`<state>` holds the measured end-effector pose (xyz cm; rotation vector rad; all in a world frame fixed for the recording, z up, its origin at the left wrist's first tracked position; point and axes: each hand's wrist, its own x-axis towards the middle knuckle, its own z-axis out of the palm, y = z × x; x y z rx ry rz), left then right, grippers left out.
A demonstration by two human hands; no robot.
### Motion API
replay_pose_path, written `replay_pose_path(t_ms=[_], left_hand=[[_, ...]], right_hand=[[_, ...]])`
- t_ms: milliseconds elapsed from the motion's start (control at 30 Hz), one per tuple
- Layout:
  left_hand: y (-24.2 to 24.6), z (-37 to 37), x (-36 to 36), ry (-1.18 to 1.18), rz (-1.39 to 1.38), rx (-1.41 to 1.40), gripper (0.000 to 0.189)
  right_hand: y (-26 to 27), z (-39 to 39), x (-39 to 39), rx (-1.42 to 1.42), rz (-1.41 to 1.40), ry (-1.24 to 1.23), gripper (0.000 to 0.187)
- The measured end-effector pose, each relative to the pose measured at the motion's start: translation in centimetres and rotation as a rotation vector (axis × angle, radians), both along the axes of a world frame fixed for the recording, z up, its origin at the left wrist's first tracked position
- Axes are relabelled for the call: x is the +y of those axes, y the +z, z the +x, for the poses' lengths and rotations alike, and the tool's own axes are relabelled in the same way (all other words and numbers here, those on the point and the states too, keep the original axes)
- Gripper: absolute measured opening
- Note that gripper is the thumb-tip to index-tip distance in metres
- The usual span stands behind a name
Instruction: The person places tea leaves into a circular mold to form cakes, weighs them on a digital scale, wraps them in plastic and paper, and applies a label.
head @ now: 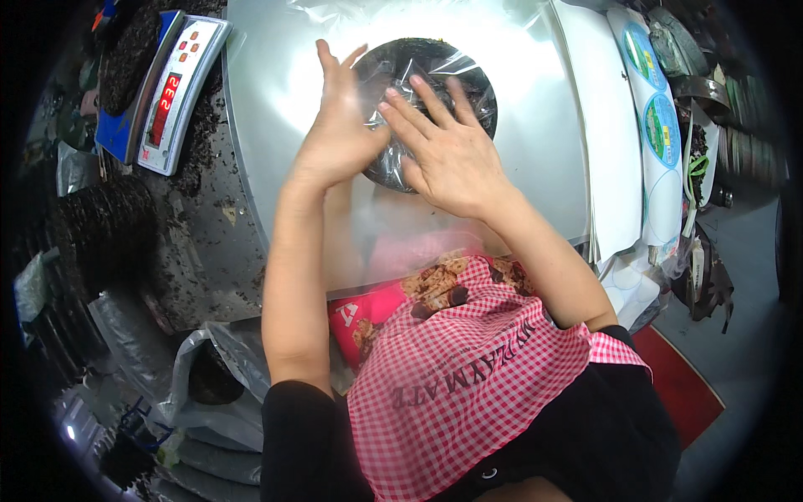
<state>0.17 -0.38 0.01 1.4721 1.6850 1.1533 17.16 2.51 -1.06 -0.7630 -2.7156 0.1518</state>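
A round, flat cake of dark dried material, probably seaweed [484, 94], lies before me on a pale, shiny worktop [539, 163]. Clear plastic film [392, 166] covers it, wrinkled and glinting with light. My right hand [448, 147] rests palm down over the film, its fingers spread across the cake's middle. At the cake's left side is my left hand [339, 132], slightly blurred, fingers raised and apart, its thumb reaching over the film near the right fingertips. Neither hand is closed around anything. Both hands hide parts of the cake.
Left of the worktop stands a digital scale [183, 94] with a lit display. Dark crumbs litter a metal surface [216, 276] beside a stack of dark discs [110, 229]. A plastic bag [251, 364] lies nearer me. White sheets [605, 144] and round printed labels [662, 128] line the right.
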Motion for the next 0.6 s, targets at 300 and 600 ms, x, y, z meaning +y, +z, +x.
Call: replay_pose_path(t_ms=[300,600], left_hand=[[-2.5,2.7,-0.4,-0.108,0.113,0.926,0.044],[-0.4,2.0,0.2,-0.131,0.181,0.254,0.051]], right_hand=[[-0.6,0.9,3.2,1.074,-0.511,-0.648,0.066],[-0.7,0.0,5.0,0.306,-0.174,-0.003,0.015]])
